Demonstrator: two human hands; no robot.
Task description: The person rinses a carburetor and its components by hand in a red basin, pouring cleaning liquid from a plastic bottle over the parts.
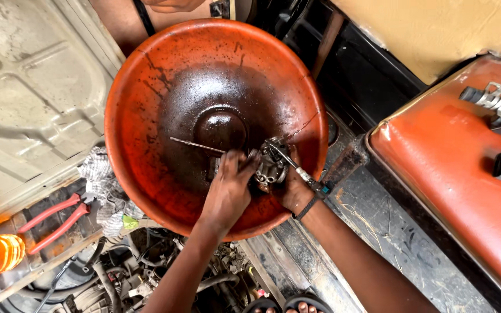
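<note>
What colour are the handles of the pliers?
Red. The pliers lie left of the basin, seen best in the head view.

My left hand reaches up from the near edge, forearm angled slightly to the right, back of the hand up and fingers curled shut in a pinch at the fingertips. My right hand comes in from the near right, wrist bent, fingers wrapped closed, just beside the left; a dark band circles its wrist.
</note>
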